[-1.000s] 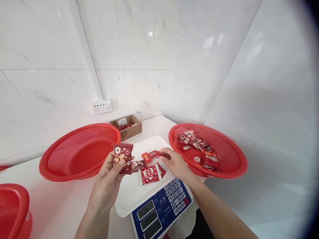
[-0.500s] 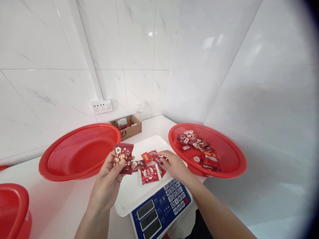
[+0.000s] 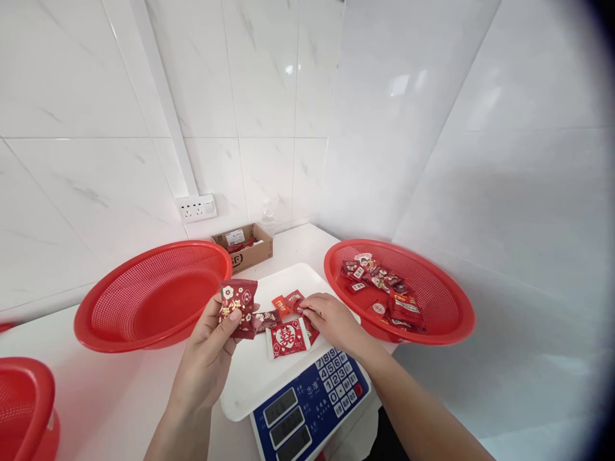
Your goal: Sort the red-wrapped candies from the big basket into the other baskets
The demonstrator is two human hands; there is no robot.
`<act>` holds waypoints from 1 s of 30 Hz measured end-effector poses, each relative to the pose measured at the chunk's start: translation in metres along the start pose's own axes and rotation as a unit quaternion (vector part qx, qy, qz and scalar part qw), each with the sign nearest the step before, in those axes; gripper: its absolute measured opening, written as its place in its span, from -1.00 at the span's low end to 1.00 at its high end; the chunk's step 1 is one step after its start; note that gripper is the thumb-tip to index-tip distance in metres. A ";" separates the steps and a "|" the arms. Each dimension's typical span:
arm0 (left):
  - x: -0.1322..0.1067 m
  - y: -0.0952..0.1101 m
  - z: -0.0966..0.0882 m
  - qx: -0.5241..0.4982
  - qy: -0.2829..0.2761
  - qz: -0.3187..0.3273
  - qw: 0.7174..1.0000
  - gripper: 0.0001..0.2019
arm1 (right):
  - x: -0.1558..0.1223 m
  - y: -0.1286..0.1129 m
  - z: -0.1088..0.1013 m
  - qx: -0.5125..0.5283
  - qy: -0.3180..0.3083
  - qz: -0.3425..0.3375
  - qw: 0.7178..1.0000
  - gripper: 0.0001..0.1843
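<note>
My left hand (image 3: 211, 342) is closed around a dark red snack packet (image 3: 237, 304) with white flowers and gold lettering, held upright over the left side of the scale's white tray (image 3: 245, 387). My right hand (image 3: 334, 323) bends over the tray with its fingertips pinched together among the packets; what is between them is hidden. Just below those fingers lies a red and white packet (image 3: 288, 338) with a heart design. Close by are a brownish-red packet (image 3: 267, 320), an orange-red packet (image 3: 281, 306) and a small red packet (image 3: 294, 298).
The scale's blue panel (image 3: 312, 403) faces me. To the right, a red basket (image 3: 446, 307) holds several packets. A large red basket (image 3: 144, 282) sits left, and part of another basket (image 3: 29, 397) shows nearer. Behind stand a cardboard box (image 3: 252, 256) and a clear bottle (image 3: 268, 218).
The fingers of my right hand have closed over a small red packet that showed beneath them before. My left hand stays in place with its packet.
</note>
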State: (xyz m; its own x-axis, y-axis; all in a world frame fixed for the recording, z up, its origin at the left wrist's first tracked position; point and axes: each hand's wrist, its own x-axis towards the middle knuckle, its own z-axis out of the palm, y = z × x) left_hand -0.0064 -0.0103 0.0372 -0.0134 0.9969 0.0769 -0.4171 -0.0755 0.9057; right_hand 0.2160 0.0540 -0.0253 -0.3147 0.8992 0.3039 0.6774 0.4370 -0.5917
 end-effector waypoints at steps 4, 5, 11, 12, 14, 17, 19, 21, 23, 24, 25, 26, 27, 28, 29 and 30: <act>0.000 0.000 0.000 0.001 -0.010 -0.002 1.000 -0.69 | 0.001 -0.003 0.000 0.002 -0.013 -0.005 1.000 -0.71; 0.000 0.000 0.000 0.002 -0.014 -0.002 1.000 -0.70 | 0.002 -0.003 0.001 0.004 -0.015 -0.006 1.000 -0.69; 0.000 0.001 0.002 0.003 -0.003 0.001 1.000 -0.69 | 0.000 -0.005 0.001 0.017 -0.002 -0.008 1.000 -0.67; -0.001 0.001 0.002 0.003 0.001 0.001 1.000 -0.68 | -0.002 -0.006 0.000 0.022 0.002 -0.012 1.000 -0.70; -0.001 0.001 0.003 0.001 0.009 0.001 1.000 -0.67 | -0.007 -0.009 -0.001 0.034 0.002 -0.027 0.999 -0.74; -0.001 0.001 0.004 -0.002 0.013 0.000 1.000 -0.67 | -0.015 -0.019 -0.003 0.045 -0.026 -0.061 0.997 -0.75; -0.001 0.001 0.004 -0.004 0.001 -0.003 1.000 -0.69 | -0.019 -0.025 -0.004 0.039 -0.053 -0.081 0.995 -0.78; -0.001 0.001 0.004 -0.007 -0.010 -0.005 1.000 -0.71 | -0.023 -0.031 -0.005 0.024 -0.075 -0.093 0.993 -0.83; -0.001 0.001 0.005 -0.011 -0.011 -0.004 1.000 -0.71 | -0.026 -0.034 -0.005 0.009 -0.090 -0.103 0.991 -0.83; -0.002 0.001 0.005 -0.012 -0.009 -0.003 1.000 -0.71 | -0.027 -0.035 -0.005 0.004 -0.094 -0.109 0.990 -0.82; -0.002 0.001 0.005 -0.013 -0.007 -0.002 1.000 -0.71 | -0.027 -0.034 -0.004 0.001 -0.098 -0.115 0.989 -0.81; -0.002 0.001 0.006 -0.013 -0.007 -0.001 1.000 -0.71 | -0.028 -0.033 -0.003 0.000 -0.101 -0.119 0.988 -0.79; -0.002 0.001 0.006 -0.012 -0.005 -0.001 1.000 -0.71 | -0.028 -0.031 -0.002 0.000 -0.103 -0.119 0.988 -0.77; -0.002 0.001 0.005 -0.011 -0.004 -0.002 1.000 -0.70 | -0.028 -0.029 -0.001 -0.001 -0.101 -0.116 0.988 -0.75; -0.002 0.000 0.005 -0.010 -0.002 -0.003 1.000 -0.69 | -0.028 -0.026 0.000 -0.004 -0.097 -0.111 0.989 -0.73; -0.001 -0.001 0.004 -0.008 -0.002 -0.004 1.000 -0.69 | -0.027 -0.023 0.001 -0.007 -0.089 -0.106 0.990 -0.70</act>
State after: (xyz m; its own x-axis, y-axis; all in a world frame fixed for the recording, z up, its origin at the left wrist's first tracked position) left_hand -0.0027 -0.0116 0.0382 -0.0057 0.9974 0.0719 -0.4315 -0.0673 0.8996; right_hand 0.2078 0.0194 -0.0209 -0.5621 0.7770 0.2834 0.5924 0.6174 -0.5175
